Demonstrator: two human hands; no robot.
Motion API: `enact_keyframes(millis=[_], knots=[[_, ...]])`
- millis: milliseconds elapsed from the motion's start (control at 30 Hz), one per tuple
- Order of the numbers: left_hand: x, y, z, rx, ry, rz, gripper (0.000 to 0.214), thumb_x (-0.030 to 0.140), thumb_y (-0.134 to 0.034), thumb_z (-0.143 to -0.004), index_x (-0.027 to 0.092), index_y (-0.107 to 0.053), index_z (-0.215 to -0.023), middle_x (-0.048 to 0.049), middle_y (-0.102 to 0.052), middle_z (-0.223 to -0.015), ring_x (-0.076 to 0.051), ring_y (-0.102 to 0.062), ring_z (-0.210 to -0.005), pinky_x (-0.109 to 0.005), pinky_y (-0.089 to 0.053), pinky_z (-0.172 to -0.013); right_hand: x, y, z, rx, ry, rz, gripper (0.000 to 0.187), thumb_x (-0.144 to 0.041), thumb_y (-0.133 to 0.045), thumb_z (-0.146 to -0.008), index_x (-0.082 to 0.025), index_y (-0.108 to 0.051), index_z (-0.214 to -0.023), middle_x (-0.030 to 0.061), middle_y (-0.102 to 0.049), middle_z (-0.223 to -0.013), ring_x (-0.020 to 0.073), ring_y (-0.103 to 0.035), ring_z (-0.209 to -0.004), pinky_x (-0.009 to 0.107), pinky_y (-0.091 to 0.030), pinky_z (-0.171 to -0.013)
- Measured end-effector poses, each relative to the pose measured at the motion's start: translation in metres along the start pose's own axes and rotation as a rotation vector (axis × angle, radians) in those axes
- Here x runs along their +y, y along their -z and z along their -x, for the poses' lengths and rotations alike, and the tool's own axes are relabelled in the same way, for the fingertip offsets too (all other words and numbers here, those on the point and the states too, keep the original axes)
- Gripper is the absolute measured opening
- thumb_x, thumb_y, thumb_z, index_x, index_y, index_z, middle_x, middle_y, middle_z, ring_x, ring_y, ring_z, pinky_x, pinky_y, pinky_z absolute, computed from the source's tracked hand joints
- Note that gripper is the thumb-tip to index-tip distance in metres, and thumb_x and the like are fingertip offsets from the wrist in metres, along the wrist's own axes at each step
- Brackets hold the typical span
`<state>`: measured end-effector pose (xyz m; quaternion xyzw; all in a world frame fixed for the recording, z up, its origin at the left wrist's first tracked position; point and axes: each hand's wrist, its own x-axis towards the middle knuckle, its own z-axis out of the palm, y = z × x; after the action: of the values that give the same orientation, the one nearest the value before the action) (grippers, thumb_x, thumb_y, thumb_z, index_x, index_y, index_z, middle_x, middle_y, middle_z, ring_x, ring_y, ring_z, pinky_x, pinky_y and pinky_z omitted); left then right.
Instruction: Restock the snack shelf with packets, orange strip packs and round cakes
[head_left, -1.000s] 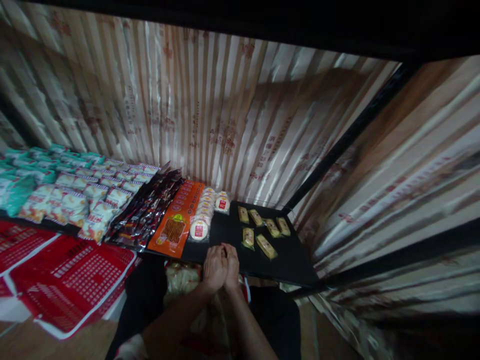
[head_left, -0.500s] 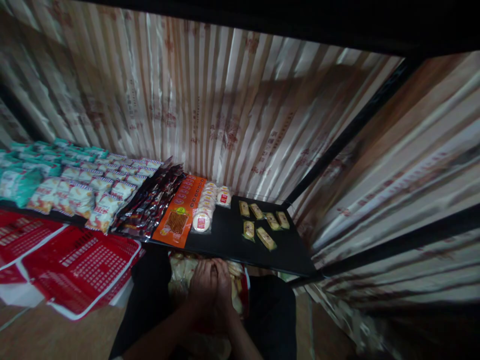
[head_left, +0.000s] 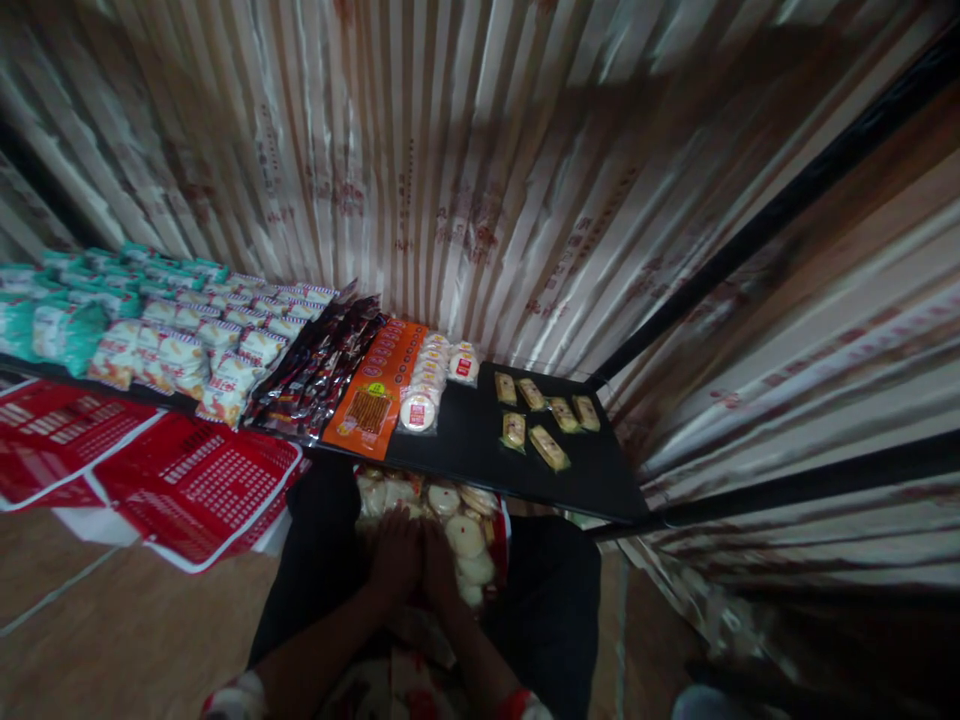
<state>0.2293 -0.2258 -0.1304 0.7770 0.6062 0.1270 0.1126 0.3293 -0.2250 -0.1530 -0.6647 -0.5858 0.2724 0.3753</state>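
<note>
My left hand (head_left: 396,558) and my right hand (head_left: 440,568) lie side by side, low between my knees. Both rest over a red basket (head_left: 504,545) filled with round pale biscuits (head_left: 466,537) in clear wrappers. The left fingers look stretched out flat on the wrapped biscuits. The right hand also seems to lie flat, though shadow blurs its fingertips. Neither hand shows anything gripped. Just above them on the black shelf (head_left: 465,450) are a row of round wrapped biscuits (head_left: 418,411) and several small oblong wrapped cakes (head_left: 550,448).
Left along the shelf lie an orange snack packet (head_left: 367,400), dark shiny packets (head_left: 315,370), white snack bags (head_left: 180,360) and teal packs (head_left: 79,330). Red baskets (head_left: 199,480) stand on the floor at left. A pleated curtain (head_left: 465,180) hangs behind; a black post (head_left: 750,225) slants at right.
The view has tilted down, so the shelf appears higher and slightly to the right. My hands have drawn slightly apart and back towards me, uncovering more of the round biscuits.
</note>
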Motion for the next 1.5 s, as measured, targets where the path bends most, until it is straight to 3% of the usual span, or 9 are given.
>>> enact_keyframes(millis=[133, 300, 400, 567, 667, 1067, 1267, 1500], knots=[[0.0, -0.001, 0.0, -0.035, -0.019, -0.034, 0.038, 0.007, -0.036, -0.079, 0.013, -0.058, -0.108, -0.0133, -0.051, -0.128, -0.025, -0.04, -0.125, -0.048, -0.032, -0.103, -0.004, 0.009, -0.008, -0.045, -0.101, -0.011, 0.037, -0.026, -0.042, -0.076, -0.017, -0.063, -0.106, 0.0117, -0.067, -0.104, 0.0224, -0.061, -0.098, 0.035, -0.046, -0.085], [0.0, -0.005, 0.003, -0.05, -0.039, -0.074, 0.038, 0.008, -0.037, -0.08, 0.011, -0.056, -0.113, -0.0162, -0.047, -0.132, -0.028, -0.037, -0.127, -0.049, -0.031, -0.103, -0.004, 0.014, -0.017, -0.096, -0.169, -0.051, 0.04, -0.027, -0.044, -0.074, -0.015, -0.063, -0.106, 0.0113, -0.068, -0.102, 0.0211, -0.063, -0.093, 0.034, -0.047, -0.085], [0.0, -0.004, 0.003, -0.055, -0.027, -0.067, 0.04, 0.009, -0.037, -0.08, 0.009, -0.053, -0.117, -0.0173, -0.046, -0.132, -0.028, -0.038, -0.126, -0.047, -0.031, -0.104, -0.001, 0.012, -0.021, -0.081, -0.179, -0.13, 0.035, -0.03, -0.046, -0.072, -0.016, -0.066, -0.098, 0.011, -0.068, -0.102, 0.0216, -0.063, -0.095, 0.035, -0.046, -0.086], [0.004, 0.0, 0.004, -0.014, -0.021, -0.044, 0.041, 0.01, -0.036, -0.081, 0.011, -0.05, -0.119, -0.0156, -0.05, -0.128, -0.026, -0.043, -0.122, -0.045, -0.034, -0.102, -0.001, 0.012, -0.027, -0.099, -0.192, -0.225, 0.025, -0.034, -0.047, -0.071, -0.019, -0.066, -0.074, 0.0065, -0.071, -0.078, 0.0195, -0.064, -0.073, 0.032, -0.049, -0.072], [0.006, 0.003, 0.003, 0.0, -0.001, -0.008, 0.04, 0.011, -0.036, -0.081, 0.011, -0.049, -0.119, -0.0158, -0.051, -0.127, -0.025, -0.043, -0.122, -0.045, -0.034, -0.102, -0.005, 0.014, -0.028, -0.082, -0.193, -0.237, 0.027, -0.036, -0.043, -0.072, -0.019, -0.064, -0.07, 0.0049, -0.07, -0.073, 0.0176, -0.062, -0.069, 0.029, -0.049, -0.067], [0.019, 0.011, -0.008, 0.008, 0.044, 0.308, 0.047, 0.008, -0.03, -0.079, 0.013, -0.047, -0.122, -0.0139, -0.052, -0.127, -0.02, -0.042, -0.124, -0.043, -0.034, -0.104, -0.029, 0.026, -0.029, -0.015, -0.178, -0.355, 0.027, -0.038, -0.046, -0.073, -0.018, -0.059, -0.086, 0.004, -0.067, -0.076, 0.0164, -0.062, -0.07, 0.026, -0.049, -0.066], [0.029, 0.012, -0.01, 0.109, 0.112, 0.577, 0.046, 0.017, -0.033, -0.081, 0.01, -0.044, -0.125, -0.0169, -0.049, -0.129, -0.022, -0.039, -0.126, -0.042, -0.034, -0.105, -0.048, 0.037, -0.029, 0.019, -0.15, -0.347, 0.024, -0.039, -0.048, -0.073, -0.019, -0.058, -0.083, 0.004, -0.068, -0.078, 0.0162, -0.063, -0.072, 0.026, -0.049, -0.068], [0.036, 0.026, -0.01, 0.23, 0.28, 0.798, 0.036, 0.021, -0.036, -0.08, 0.013, -0.049, -0.112, -0.0153, -0.056, -0.114, -0.021, -0.052, -0.109, -0.039, -0.04, -0.096, -0.068, 0.05, -0.017, 0.016, -0.151, -0.381, 0.027, -0.04, -0.05, -0.075, -0.019, -0.063, -0.087, 0.0045, -0.069, -0.082, 0.0173, -0.063, -0.076, 0.027, -0.049, -0.07]])
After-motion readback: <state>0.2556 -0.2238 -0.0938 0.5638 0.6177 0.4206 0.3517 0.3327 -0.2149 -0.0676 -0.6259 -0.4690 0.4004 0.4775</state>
